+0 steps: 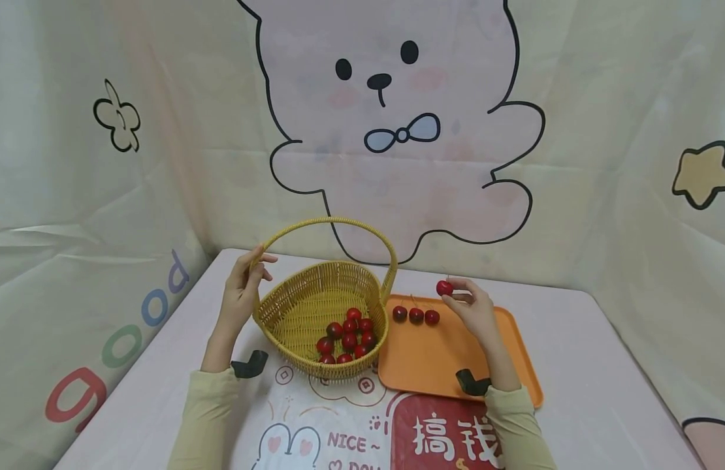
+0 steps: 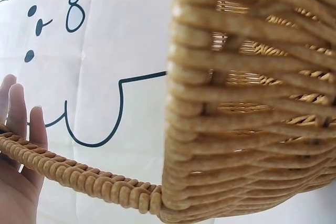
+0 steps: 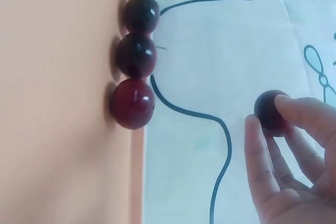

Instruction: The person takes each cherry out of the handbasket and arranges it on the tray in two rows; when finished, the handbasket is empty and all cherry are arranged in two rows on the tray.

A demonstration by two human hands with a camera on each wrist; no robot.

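Toward half past seven, the left sleeve (image 1: pixel 205 418) is a plain, pale yellow-green cloth, softly creased along the forearm and ending just below the wrist. The right sleeve (image 1: pixel 514 421), toward half past four, matches it in colour, with folds running across the fabric. Beyond them, the left hand (image 1: pixel 240 284) and right hand (image 1: pixel 473 308) are bare. A nearly black, bent left wrist piece (image 1: pixel 251 365) juts toward two o'clock from its sleeve end; a similar right wrist piece (image 1: pixel 471 383) juts toward ten o'clock.
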